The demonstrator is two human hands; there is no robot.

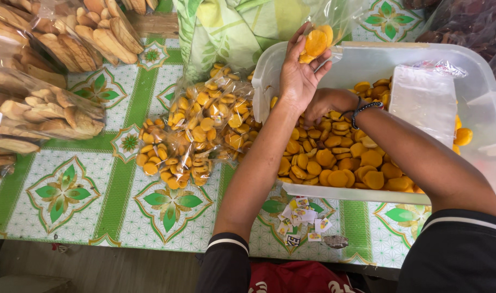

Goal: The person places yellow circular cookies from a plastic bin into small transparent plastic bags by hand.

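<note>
My left hand (298, 76) is raised over the near-left corner of a clear plastic tub (367, 57) and pinches a small clear bag of round orange cookies (316, 41). My right hand (328, 102), with a dark bead bracelet (365, 108) on its wrist, reaches down into the heap of loose orange cookies (340, 163) in the tub. Its fingers are hidden behind my left wrist, so I cannot tell whether they grip any cookies.
Filled clear bags of orange cookies (202, 130) lie on the green-patterned tablecloth (96, 201) left of the tub. Bags of long brown biscuits (47, 70) are stacked far left. Empty clear bags (424, 97) stand in the tub. Small paper labels (302, 220) lie near the table's front edge.
</note>
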